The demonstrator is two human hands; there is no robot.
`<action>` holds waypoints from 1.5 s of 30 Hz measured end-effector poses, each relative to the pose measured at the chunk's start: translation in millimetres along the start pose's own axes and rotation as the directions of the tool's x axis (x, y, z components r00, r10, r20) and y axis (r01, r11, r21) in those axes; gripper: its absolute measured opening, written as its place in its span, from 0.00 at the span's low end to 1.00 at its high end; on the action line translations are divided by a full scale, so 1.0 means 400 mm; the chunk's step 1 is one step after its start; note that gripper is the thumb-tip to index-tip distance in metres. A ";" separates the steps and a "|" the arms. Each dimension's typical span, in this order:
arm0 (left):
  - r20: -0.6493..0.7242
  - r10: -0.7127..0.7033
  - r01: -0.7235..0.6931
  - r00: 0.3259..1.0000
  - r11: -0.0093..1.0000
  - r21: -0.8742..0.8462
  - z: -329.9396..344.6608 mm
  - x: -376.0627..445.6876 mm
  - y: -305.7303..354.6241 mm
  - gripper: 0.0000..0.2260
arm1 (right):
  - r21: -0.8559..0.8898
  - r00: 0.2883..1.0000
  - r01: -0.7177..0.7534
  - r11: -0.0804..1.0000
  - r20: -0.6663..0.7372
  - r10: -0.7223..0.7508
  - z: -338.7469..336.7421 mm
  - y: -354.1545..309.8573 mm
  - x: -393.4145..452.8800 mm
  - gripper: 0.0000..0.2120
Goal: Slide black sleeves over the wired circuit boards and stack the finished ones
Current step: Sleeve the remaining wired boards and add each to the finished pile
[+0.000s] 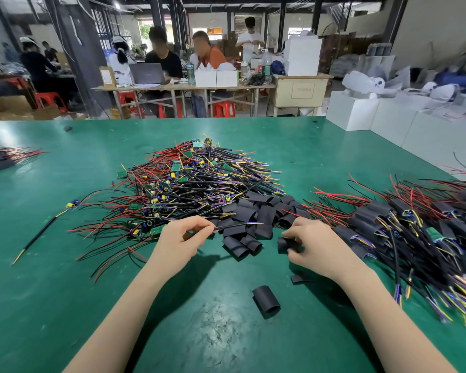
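I am looking down at the green table (pixel 51 265), where my left hand (pixel 182 239) is pinching the black cable (pixel 237 226) of one wired board between thumb and fingertips, its yellow and blue wire ends pointing right over the loose sleeves. My right hand (pixel 311 244) is curling its fingers round a short black sleeve (pixel 285 244), holding it just above the tabletop, apart from the cable. Between and beyond my hands the heap of black sleeves (pixel 256 211) is lying against the near edge of the big pile of unsleeved boards (pixel 189 181) with their red and black wires. The stack of finished, sleeved boards (pixel 414 224) is spreading out to my right, wires fanning toward me. One single sleeve (pixel 266 298) is lying alone near my forearms, and a stray board with its cable (pixel 72 204) is sitting off to the left
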State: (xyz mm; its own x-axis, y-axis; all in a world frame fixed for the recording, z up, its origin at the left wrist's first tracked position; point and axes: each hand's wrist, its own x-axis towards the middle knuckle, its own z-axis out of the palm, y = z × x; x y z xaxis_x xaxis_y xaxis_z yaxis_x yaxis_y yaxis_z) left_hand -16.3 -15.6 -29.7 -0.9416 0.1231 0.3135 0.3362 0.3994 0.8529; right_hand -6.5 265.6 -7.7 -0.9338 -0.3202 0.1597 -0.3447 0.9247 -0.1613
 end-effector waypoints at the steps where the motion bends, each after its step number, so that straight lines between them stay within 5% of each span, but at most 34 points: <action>1: 0.001 -0.001 0.001 1.000 1.000 -0.003 0.001 0.001 -0.001 0.09 | 0.004 1.000 -0.002 1.000 -0.001 0.002 0.000 -0.001 -0.001 0.11; 13: -0.008 -0.016 0.016 1.000 0.999 -0.041 -0.003 0.000 0.002 0.08 | 0.199 0.979 0.057 0.978 -0.201 -0.016 0.001 -0.008 -0.002 0.08; 25: 0.100 -0.035 0.045 0.994 0.994 -0.102 -0.002 -0.003 0.005 0.09 | 0.135 0.959 0.128 0.983 -0.269 -0.088 0.005 -0.035 -0.006 0.11; 34: 0.163 -0.014 0.013 0.986 1.000 0.012 0.012 -0.009 -0.003 0.08 | -0.028 0.921 0.265 0.964 -0.288 -0.262 0.011 -0.058 -0.001 0.10; 45: 0.203 -0.012 0.012 0.979 1.000 0.003 0.021 -0.012 0.006 0.07 | -0.058 0.932 0.232 0.971 -0.272 -0.238 0.015 -0.051 0.001 0.11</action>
State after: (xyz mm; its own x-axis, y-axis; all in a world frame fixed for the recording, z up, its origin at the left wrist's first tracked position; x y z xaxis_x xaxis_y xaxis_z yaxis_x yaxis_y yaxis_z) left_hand -11.0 -7.6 -32.5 -0.9300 0.3006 0.2116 0.3251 0.4040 0.8551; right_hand -0.4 245.5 -10.3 -0.7623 -0.4631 0.4522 -0.5454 0.8357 -0.0636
